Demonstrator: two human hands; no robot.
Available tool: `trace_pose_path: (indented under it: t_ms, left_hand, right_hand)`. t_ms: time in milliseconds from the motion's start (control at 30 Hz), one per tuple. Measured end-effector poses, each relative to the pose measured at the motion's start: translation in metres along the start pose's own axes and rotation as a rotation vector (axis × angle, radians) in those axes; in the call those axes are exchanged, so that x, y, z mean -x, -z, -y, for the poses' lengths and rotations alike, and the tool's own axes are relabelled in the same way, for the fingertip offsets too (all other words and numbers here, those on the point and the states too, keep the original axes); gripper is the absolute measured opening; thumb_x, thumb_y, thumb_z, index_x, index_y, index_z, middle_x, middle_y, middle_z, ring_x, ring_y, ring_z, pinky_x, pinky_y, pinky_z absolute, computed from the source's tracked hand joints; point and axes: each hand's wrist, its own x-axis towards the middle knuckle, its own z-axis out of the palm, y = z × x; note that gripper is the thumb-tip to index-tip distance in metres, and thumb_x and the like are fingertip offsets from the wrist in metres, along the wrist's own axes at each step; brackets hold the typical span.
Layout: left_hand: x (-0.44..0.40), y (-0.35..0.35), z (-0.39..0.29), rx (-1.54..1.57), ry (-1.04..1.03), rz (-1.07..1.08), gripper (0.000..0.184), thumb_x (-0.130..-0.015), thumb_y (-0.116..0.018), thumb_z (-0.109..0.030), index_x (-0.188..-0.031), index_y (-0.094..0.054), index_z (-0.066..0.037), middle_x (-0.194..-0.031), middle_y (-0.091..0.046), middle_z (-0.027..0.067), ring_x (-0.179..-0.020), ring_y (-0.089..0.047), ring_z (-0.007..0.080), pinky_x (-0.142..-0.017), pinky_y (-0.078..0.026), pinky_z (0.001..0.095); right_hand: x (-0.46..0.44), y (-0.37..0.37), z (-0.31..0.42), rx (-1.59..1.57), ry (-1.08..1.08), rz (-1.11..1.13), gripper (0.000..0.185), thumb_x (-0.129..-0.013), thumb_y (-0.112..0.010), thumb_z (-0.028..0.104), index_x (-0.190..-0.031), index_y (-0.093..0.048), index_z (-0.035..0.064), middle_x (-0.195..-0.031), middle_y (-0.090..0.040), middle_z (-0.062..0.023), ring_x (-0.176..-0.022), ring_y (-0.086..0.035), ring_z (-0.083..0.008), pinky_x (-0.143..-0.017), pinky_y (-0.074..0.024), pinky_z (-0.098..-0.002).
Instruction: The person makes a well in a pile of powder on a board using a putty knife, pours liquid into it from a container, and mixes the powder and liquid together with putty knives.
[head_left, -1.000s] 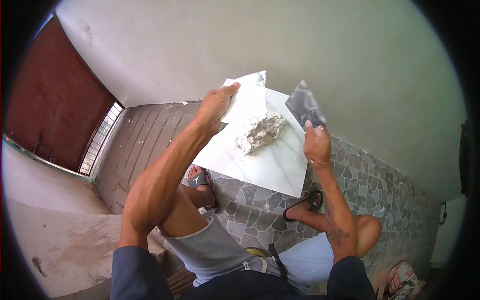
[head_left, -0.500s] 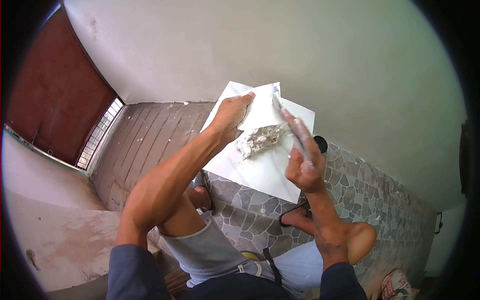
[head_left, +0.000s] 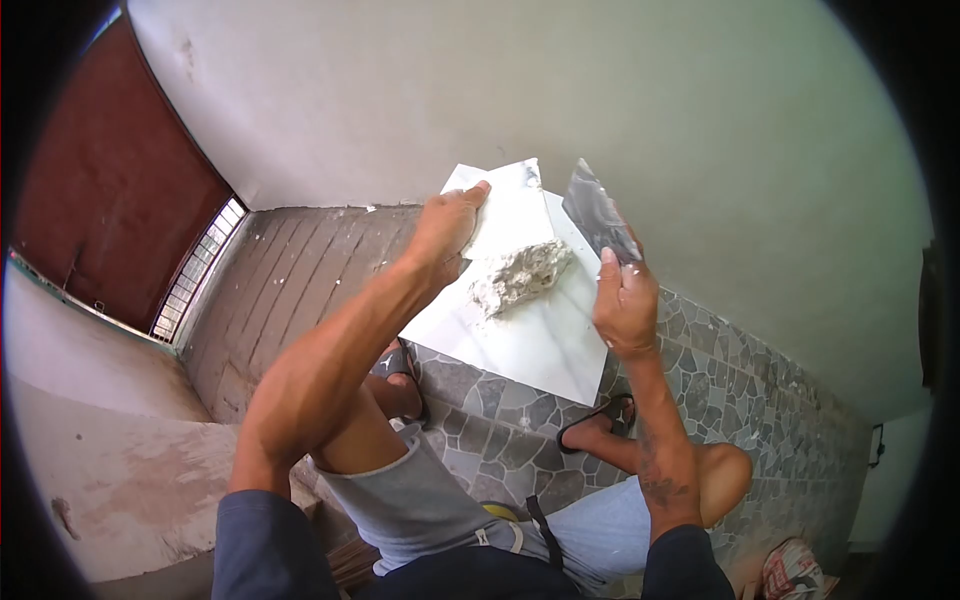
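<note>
My left hand [head_left: 448,222] is closed on a flat white piece [head_left: 507,212], its thumb lying on top. A smear of grey-white paste shows at the piece's far edge. In my right hand [head_left: 628,310], a metal putty knife [head_left: 598,210] points up and away, its wide grey blade apart from the white piece; the fist hides its handle. Below both hands lies a large white marbled tile [head_left: 530,355], carrying a rough lump of whitish putty [head_left: 520,280] beside the white piece. Whitish residue marks my right fingers.
A plain wall [head_left: 560,90] rises just beyond the tile. Grey stone-patterned flooring [head_left: 720,400] lies under my feet, with brown grooved flooring [head_left: 300,260] to the left. A dark red door [head_left: 110,170] stands far left; a printed bag [head_left: 792,570] sits lower right.
My right hand has drawn back to the right, lifting the putty knife away from the white piece and turning its blade into view. My left hand has shifted slightly left with the piece.
</note>
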Motion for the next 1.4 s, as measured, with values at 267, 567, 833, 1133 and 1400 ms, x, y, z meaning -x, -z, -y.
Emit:
trace_pose_path:
  t_ms: [267,567,833,1133,1400]
  left_hand:
    - [0.019,-0.018,-0.006,-0.049,0.034,0.037,0.033,-0.104,-0.053,-0.018,-0.115,-0.052,0.013,-0.098,-0.065,0.0157,-0.078,-0.067,0.0195,-0.066,-0.058,0.0327]
    - [0.011,0.002,-0.011,-0.034,0.01,-0.006,0.034,-0.103,-0.054,-0.018,-0.118,-0.052,0.012,-0.097,-0.065,0.0167,-0.074,-0.068,0.0202,-0.06,-0.06,0.035]
    - [0.004,0.006,-0.01,-0.179,-0.022,0.052,0.035,-0.103,-0.053,-0.02,-0.118,-0.051,0.012,-0.101,-0.065,0.0187,-0.078,-0.069,0.0203,-0.065,-0.061,0.0338]
    - [-0.003,0.003,0.015,-0.188,-0.014,0.202,0.039,-0.104,-0.055,-0.025,-0.119,-0.052,0.01,-0.1,-0.066,0.0144,-0.082,-0.068,0.0172,-0.072,-0.059,0.0292]
    - [0.001,-0.008,0.029,-0.176,0.018,0.257,0.034,-0.104,-0.055,-0.028,-0.114,-0.056,0.005,-0.093,-0.066,0.0085,-0.073,-0.068,0.0123,-0.062,-0.059,0.0272]
  right_hand:
    - [-0.011,-0.027,-0.008,0.129,0.411,0.016,0.075,-0.075,-0.048,-0.021,-0.145,-0.046,0.0053,-0.145,-0.049,-0.0212,-0.132,-0.05,-0.04,-0.11,-0.0447,-0.0459]
    - [0.001,0.004,-0.058,0.452,0.269,0.021,0.065,-0.084,-0.046,-0.016,-0.144,-0.048,0.0076,-0.146,-0.05,-0.0168,-0.131,-0.052,-0.0371,-0.107,-0.047,-0.0401]
    - [-0.008,0.025,-0.025,-0.639,-0.441,-0.097,0.034,-0.096,-0.052,0.006,-0.128,-0.054,-0.0053,-0.116,-0.063,-0.0094,-0.102,-0.06,-0.0157,-0.093,-0.0443,-0.0249]
    - [-0.025,0.002,-0.036,-1.142,-0.761,-0.102,0.03,-0.101,-0.053,0.017,-0.119,-0.055,-0.0072,-0.108,-0.062,-0.0128,-0.1,-0.062,-0.0234,-0.09,-0.0514,-0.0388]
    - [-0.043,-0.033,-0.058,-0.712,-0.741,-0.194,0.044,-0.103,-0.055,0.026,-0.129,-0.053,-0.0104,-0.108,-0.065,-0.0126,-0.093,-0.062,-0.0178,-0.083,-0.052,-0.0312]
